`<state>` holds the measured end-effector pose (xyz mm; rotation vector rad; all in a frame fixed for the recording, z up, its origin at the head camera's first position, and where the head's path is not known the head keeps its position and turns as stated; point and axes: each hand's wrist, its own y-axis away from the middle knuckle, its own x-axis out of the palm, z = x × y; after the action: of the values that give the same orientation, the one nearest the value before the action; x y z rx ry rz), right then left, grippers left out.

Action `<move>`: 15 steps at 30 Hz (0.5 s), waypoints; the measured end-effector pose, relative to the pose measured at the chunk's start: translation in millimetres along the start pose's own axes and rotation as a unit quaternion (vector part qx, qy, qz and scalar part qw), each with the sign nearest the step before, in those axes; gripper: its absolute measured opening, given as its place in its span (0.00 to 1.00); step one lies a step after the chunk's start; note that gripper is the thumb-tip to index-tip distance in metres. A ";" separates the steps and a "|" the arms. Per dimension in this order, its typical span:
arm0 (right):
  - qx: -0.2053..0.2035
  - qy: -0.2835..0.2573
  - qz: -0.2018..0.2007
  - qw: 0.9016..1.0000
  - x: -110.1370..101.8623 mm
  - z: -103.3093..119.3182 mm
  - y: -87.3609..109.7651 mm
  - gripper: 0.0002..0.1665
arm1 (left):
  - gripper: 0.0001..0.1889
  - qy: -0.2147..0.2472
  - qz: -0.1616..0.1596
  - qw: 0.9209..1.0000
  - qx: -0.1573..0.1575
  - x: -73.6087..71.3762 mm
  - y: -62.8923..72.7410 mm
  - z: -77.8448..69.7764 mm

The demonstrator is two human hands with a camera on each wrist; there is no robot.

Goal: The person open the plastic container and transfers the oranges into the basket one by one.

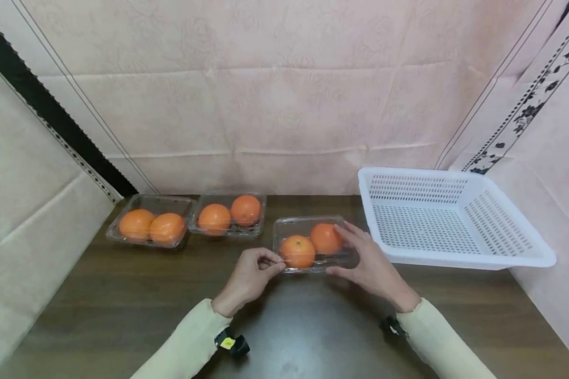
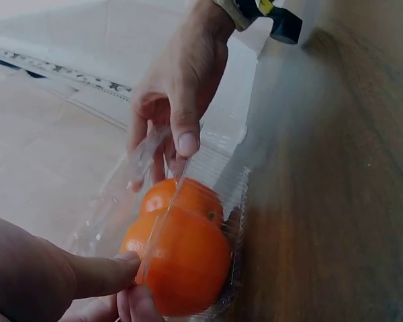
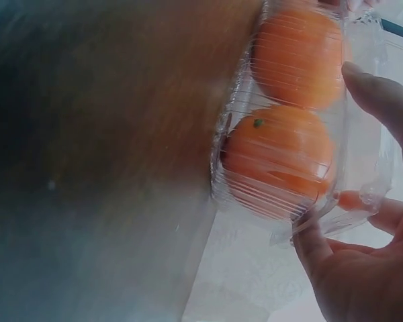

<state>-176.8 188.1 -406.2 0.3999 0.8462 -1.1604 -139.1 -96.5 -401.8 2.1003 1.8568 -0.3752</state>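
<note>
A clear plastic clamshell box (image 1: 308,218) with two oranges (image 1: 298,251) inside sits on the table in front of me. My left hand (image 1: 248,273) pinches its front left rim between thumb and fingers. My right hand (image 1: 372,266) grips the right end, thumb at the front edge and fingers spread toward the back. In the left wrist view, clear film-like plastic of the lid (image 2: 101,215) stands beside the oranges, between both hands. The right wrist view shows the ribbed wall (image 3: 221,144) in front of the fruit, with the right thumb and fingers at the rim.
Two more clear boxes, the left one (image 1: 170,200) and the middle one (image 1: 227,199), each with two oranges, stand at the back left. A white perforated basket (image 1: 422,229) is at right. Pale cloth walls (image 1: 284,105) bound the brown table (image 1: 289,337).
</note>
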 end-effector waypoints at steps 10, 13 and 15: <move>-0.010 -0.003 -0.002 1.000 0.3 1.3 0.1 0.60 | 0.21 0.048 0.015 0.996 -0.072 -4.7 -4.3 4.4; -0.024 0.001 -0.011 1.000 1.1 2.6 0.1 0.61 | 0.22 0.084 0.035 0.993 -0.078 -5.1 -6.7 4.8; -0.028 0.005 -0.016 0.999 1.8 3.3 -0.2 0.61 | 0.20 0.113 0.047 0.989 -0.079 -5.1 -7.9 4.7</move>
<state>-175.5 184.7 -405.5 0.3473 0.8943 -1.1624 -147.5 -102.2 -404.6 2.1842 1.8304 0.0346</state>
